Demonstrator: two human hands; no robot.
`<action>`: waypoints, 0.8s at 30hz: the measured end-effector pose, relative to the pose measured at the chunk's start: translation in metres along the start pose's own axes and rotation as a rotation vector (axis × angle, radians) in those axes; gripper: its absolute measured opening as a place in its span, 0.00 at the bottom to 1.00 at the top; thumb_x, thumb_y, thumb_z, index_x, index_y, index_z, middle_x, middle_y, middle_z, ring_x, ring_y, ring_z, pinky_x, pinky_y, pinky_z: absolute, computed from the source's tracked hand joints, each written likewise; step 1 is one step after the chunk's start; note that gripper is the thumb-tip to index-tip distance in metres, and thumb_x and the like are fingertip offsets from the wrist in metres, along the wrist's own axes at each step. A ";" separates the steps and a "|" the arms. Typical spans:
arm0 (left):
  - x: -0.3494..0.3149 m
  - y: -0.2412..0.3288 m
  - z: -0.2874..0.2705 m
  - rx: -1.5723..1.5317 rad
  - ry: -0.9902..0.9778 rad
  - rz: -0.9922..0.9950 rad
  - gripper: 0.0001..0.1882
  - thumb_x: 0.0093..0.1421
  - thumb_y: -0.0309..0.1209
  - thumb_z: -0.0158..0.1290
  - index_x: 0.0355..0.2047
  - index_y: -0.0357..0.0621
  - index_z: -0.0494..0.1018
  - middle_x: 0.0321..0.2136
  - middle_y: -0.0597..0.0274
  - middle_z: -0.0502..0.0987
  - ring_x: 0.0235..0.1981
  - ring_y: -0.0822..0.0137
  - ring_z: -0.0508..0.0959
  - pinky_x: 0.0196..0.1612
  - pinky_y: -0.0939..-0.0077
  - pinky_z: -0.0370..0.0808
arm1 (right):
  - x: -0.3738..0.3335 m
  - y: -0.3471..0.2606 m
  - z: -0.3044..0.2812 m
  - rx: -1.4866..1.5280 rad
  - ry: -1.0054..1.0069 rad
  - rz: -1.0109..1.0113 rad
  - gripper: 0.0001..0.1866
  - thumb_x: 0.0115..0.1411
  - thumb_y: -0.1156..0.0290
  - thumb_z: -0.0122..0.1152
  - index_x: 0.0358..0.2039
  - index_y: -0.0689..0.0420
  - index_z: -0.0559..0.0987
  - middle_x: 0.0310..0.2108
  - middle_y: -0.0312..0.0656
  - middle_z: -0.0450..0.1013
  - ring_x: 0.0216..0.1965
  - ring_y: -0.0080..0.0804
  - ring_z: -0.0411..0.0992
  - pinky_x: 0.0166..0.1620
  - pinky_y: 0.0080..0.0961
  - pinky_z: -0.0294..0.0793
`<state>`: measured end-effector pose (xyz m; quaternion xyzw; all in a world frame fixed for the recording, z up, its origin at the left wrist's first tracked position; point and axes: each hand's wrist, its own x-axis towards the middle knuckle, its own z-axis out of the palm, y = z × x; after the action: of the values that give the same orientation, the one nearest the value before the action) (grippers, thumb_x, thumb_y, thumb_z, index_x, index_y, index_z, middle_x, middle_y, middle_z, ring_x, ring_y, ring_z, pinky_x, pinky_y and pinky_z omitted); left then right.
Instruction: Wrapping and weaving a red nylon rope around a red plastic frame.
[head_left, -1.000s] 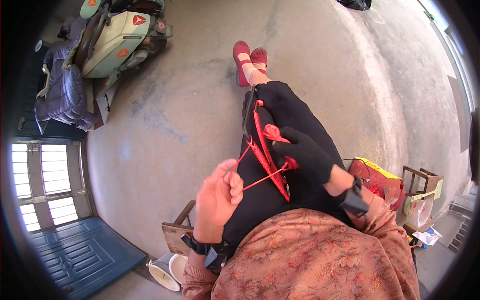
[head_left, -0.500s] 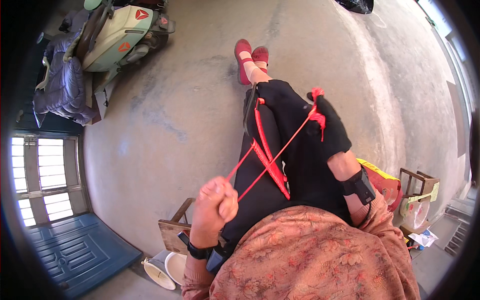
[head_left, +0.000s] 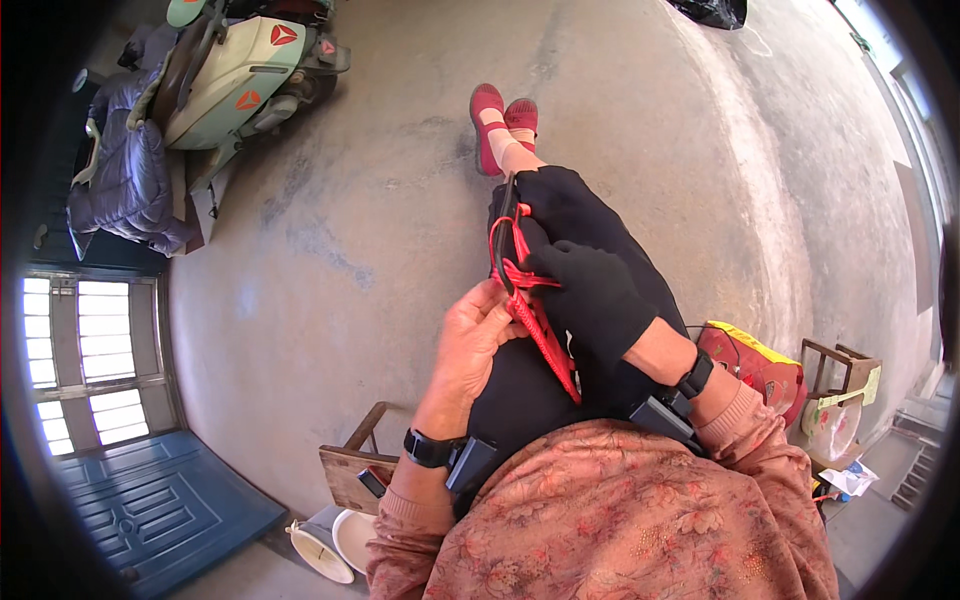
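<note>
A narrow black frame [head_left: 505, 215], partly wound with red cord, lies along my thighs. The tightly wrapped red stretch [head_left: 552, 358] forms its near side, ending in a point close to my lap. My bare left hand [head_left: 468, 338] pinches the frame where the winding meets the bare black rod. Close on its right, my right hand [head_left: 590, 295] in a black glove grips a bundle of red cord [head_left: 522, 278] against the rod. A loose loop of cord curves up beside the rod's far part. The right fingertips are partly hidden by the glove's back.
A wooden stool [head_left: 350, 478] and white round containers [head_left: 318, 553] stand at lower left. On the right are a red bag [head_left: 750, 370] with a yellow edge and a small wooden chair [head_left: 850, 375]. A scooter [head_left: 235, 90] is parked far left, above a blue door [head_left: 165, 510].
Both hands have come together at the frame. My right hand moved down and left with the cord bundle; my left moved up and right, and the stretched cord has gone slack.
</note>
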<state>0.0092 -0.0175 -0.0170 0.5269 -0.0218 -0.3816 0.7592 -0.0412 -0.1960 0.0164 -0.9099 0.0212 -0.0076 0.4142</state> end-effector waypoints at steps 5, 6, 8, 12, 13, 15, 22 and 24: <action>0.002 0.008 -0.005 0.036 0.065 0.055 0.14 0.63 0.28 0.52 0.49 0.41 0.72 0.37 0.65 0.78 0.33 0.76 0.77 0.29 0.83 0.75 | 0.004 0.005 0.008 0.249 0.042 0.010 0.19 0.54 0.77 0.61 0.47 0.56 0.74 0.38 0.44 0.75 0.38 0.35 0.76 0.41 0.27 0.74; 0.000 0.011 -0.005 0.056 0.063 0.052 0.13 0.63 0.28 0.53 0.48 0.40 0.73 0.36 0.65 0.78 0.31 0.77 0.76 0.26 0.84 0.74 | 0.002 0.005 0.005 0.309 0.028 -0.016 0.20 0.54 0.77 0.60 0.49 0.57 0.72 0.38 0.44 0.75 0.38 0.34 0.76 0.41 0.27 0.74; -0.002 0.013 -0.006 0.075 0.060 0.051 0.12 0.62 0.28 0.53 0.46 0.40 0.74 0.35 0.65 0.78 0.29 0.78 0.75 0.24 0.86 0.72 | 0.000 0.005 0.003 0.367 0.014 -0.044 0.21 0.55 0.78 0.60 0.51 0.57 0.71 0.38 0.44 0.76 0.39 0.34 0.76 0.42 0.27 0.74; -0.008 0.023 -0.015 0.089 0.155 0.095 0.09 0.62 0.28 0.52 0.43 0.42 0.74 0.35 0.66 0.78 0.30 0.78 0.75 0.24 0.87 0.71 | 0.002 -0.003 -0.005 0.432 -0.032 0.028 0.24 0.55 0.78 0.59 0.54 0.58 0.69 0.42 0.45 0.75 0.42 0.33 0.75 0.44 0.26 0.74; -0.010 0.030 -0.018 0.080 0.197 0.128 0.09 0.62 0.28 0.52 0.43 0.43 0.74 0.35 0.66 0.77 0.31 0.78 0.75 0.23 0.87 0.69 | 0.003 -0.006 -0.009 0.464 -0.053 0.125 0.25 0.55 0.78 0.59 0.55 0.58 0.68 0.44 0.47 0.74 0.44 0.33 0.75 0.46 0.26 0.74; -0.016 0.042 -0.029 0.002 0.219 0.128 0.10 0.64 0.30 0.50 0.44 0.43 0.72 0.37 0.65 0.77 0.33 0.77 0.75 0.21 0.87 0.66 | 0.003 -0.003 -0.005 0.383 0.037 0.060 0.26 0.55 0.77 0.60 0.55 0.58 0.68 0.46 0.47 0.73 0.47 0.35 0.73 0.48 0.28 0.72; -0.074 0.104 -0.018 -0.562 -0.063 0.116 0.11 0.65 0.34 0.46 0.44 0.42 0.69 0.34 0.63 0.74 0.28 0.72 0.69 0.22 0.82 0.63 | 0.029 -0.030 -0.003 -0.229 0.255 -0.548 0.22 0.52 0.67 0.64 0.48 0.57 0.74 0.45 0.48 0.73 0.54 0.42 0.67 0.56 0.37 0.65; -0.085 0.119 -0.001 -0.521 -0.081 0.186 0.14 0.66 0.36 0.46 0.46 0.40 0.68 0.33 0.63 0.72 0.28 0.71 0.69 0.22 0.82 0.65 | 0.035 -0.032 -0.007 -0.084 0.177 -0.611 0.20 0.51 0.69 0.65 0.45 0.58 0.75 0.44 0.46 0.73 0.52 0.41 0.68 0.54 0.36 0.67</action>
<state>0.0159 0.0530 0.1111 0.2941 -0.0015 -0.3238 0.8993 -0.0052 -0.1826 0.0449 -0.8862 -0.2169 -0.2100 0.3513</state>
